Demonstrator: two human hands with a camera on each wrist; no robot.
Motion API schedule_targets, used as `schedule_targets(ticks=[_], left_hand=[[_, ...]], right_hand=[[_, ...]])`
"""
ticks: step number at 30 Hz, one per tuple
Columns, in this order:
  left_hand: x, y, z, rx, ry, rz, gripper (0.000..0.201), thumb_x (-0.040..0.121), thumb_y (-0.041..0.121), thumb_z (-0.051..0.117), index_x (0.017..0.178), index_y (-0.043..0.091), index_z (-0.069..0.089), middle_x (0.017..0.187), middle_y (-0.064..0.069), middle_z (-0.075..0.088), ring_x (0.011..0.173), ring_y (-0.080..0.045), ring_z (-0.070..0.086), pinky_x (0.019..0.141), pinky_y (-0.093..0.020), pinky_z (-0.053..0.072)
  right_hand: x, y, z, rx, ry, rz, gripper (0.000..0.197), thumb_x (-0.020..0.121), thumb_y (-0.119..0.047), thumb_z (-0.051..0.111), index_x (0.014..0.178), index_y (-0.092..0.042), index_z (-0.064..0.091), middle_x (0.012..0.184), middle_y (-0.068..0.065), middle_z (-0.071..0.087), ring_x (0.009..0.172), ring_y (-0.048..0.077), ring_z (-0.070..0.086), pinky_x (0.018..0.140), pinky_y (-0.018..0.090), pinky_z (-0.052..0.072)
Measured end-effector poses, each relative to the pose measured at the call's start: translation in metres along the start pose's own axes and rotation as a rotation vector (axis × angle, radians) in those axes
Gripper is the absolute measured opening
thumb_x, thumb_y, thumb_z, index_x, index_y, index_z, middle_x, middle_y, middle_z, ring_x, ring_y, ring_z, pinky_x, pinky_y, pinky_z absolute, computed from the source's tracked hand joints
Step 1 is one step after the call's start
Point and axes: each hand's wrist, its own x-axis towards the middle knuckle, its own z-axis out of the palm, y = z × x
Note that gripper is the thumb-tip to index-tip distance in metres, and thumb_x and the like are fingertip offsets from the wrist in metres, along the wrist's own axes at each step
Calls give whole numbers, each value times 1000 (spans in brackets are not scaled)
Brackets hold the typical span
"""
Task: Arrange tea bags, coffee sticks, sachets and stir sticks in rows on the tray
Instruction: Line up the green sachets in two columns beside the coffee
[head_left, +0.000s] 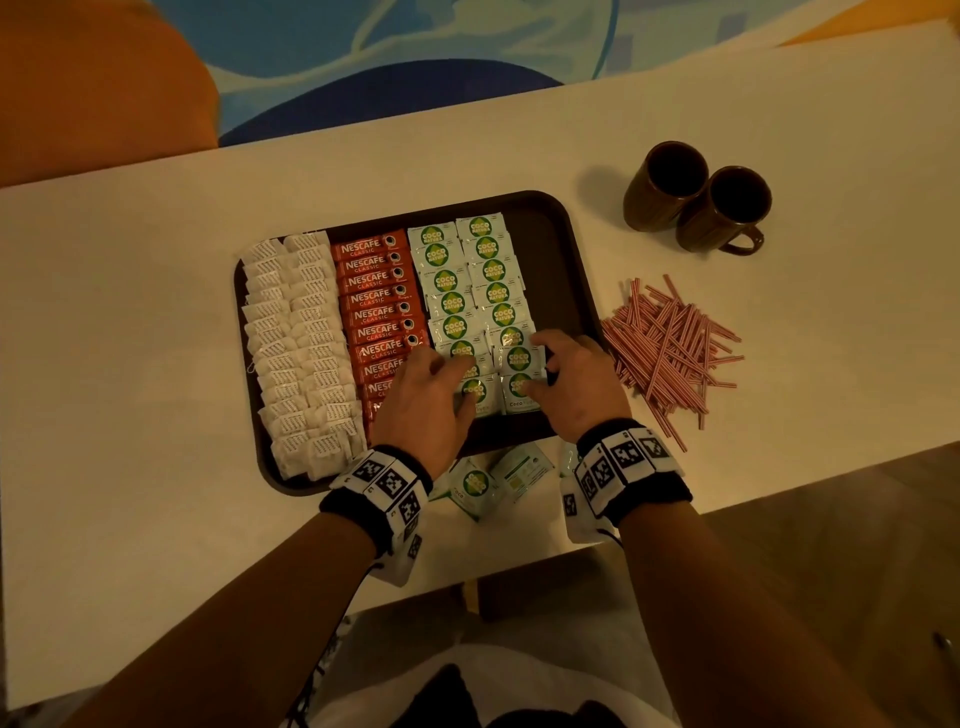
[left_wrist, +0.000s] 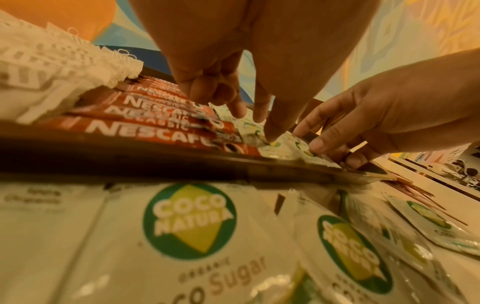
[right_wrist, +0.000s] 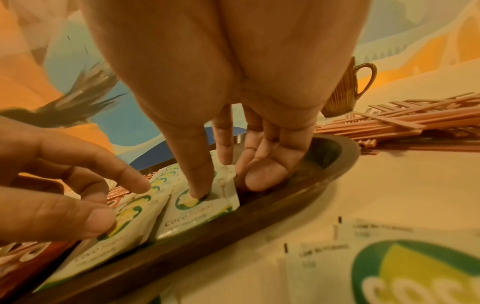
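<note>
A dark brown tray (head_left: 566, 249) holds two columns of white tea bags (head_left: 301, 343), a column of red coffee sticks (head_left: 376, 301) and two columns of green-and-white sugar sachets (head_left: 467, 280). Both hands rest on the nearest sachets. My left hand (head_left: 457, 374) presses its thumb on the near sachet of the left column (head_left: 477, 402). My right hand (right_wrist: 223, 185) presses its thumb on the near sachet of the right column (right_wrist: 200, 214), its fingers standing straight against that column's right edge. The pink stir sticks (head_left: 670, 348) lie heaped on the table right of the tray.
Two brown mugs (head_left: 665, 184) (head_left: 724, 210) stand at the back right. Loose sachets (head_left: 488, 480) lie on the table between the tray and its front edge, under my wrists. A bare strip of tray floor runs right of the sachets.
</note>
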Motion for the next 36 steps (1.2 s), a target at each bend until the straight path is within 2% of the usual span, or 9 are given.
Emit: schedule_targets(ticks=[5,9,12,18,24,29,33,36], left_hand=[[4,5,-1,5,3,30,41,90,23,71,131,22,63,111,-7,52,99,-25,56,81,-41,56],[16,11,-1,46,-49,80,51,91,27,69,140,25,57,117,-9,49,106,-28,53,84,-42,55],[25,17,-1,115,-95,107,56,92,27,67,145,26,51,115,-11,46,102,-28,52,82,-42,54],[25,16,3,122,-111,133,51,91,25,68,140,25,54,110,-10,47,95,-28,54,76,-44,56],[21,12,-3,45,-81,80,60,91,24,69,148,25,47,124,-13,46,107,-30,55,84,-41,56],[10,4,-6,40,-85,50,61,90,25,71,147,23,49,123,-11,46,107,-28,54,86,-42,56],[6,1,-10,1,-78,45,60,91,25,71,147,24,49,126,-10,46,108,-27,55,87,-39,55],[1,-7,-19,-34,-58,24,54,91,22,70,142,23,53,130,-9,46,115,-26,53,92,-38,54]], right_hand=[[-2,-1,-2,-5,7,10,59,84,-24,81,137,-31,55,119,8,56,105,27,61,92,44,56],[-2,-1,-2,5,10,36,63,82,-22,83,137,-23,52,121,9,59,110,29,61,94,48,55],[-2,-1,-1,8,14,48,64,82,-19,83,137,-21,51,123,9,59,113,29,60,95,48,55],[-2,-1,0,-1,17,29,59,82,-15,81,134,-20,54,122,8,59,112,29,61,94,48,55],[-1,-2,-1,-5,15,36,60,83,-14,81,136,-19,53,125,9,58,112,29,60,94,48,55],[-7,-3,-6,32,32,41,60,83,-16,80,137,-17,54,123,9,58,108,25,59,94,44,54],[-18,-2,-8,66,84,29,59,84,-17,82,136,-17,56,115,5,60,99,21,62,91,39,56],[-30,-2,-9,100,134,35,51,84,-18,82,130,-18,60,108,1,61,95,20,64,87,38,58]])
